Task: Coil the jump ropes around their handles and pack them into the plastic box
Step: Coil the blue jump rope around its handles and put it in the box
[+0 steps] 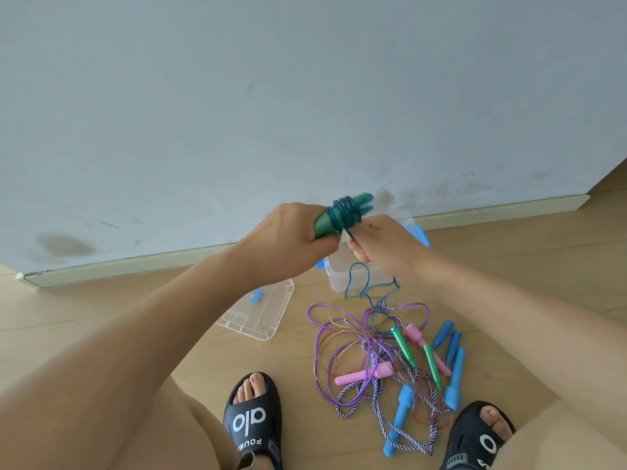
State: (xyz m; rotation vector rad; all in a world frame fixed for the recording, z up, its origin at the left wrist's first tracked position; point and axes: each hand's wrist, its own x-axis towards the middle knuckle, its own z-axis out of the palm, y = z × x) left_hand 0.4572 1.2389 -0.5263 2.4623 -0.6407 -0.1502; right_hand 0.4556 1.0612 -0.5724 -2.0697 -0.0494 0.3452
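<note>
My left hand (291, 240) grips a pair of green handles (356, 205) held up in front of the wall. Several turns of blue rope (344, 215) are wound around them. My right hand (380, 244) pinches the free part of that blue rope just under the coil; the rest (356, 279) hangs down to the floor. The clear plastic box (339, 276) stands on the floor below my hands, mostly hidden by them. A tangled pile of jump ropes (390, 361) with purple, striped and yellow cords and pink, green and blue handles lies in front of my feet.
The box's clear lid (268, 313) lies on the wooden floor left of the box. A grey wall with a pale skirting board (135, 266) runs close behind. My feet in black sandals (252, 422) flank the rope pile.
</note>
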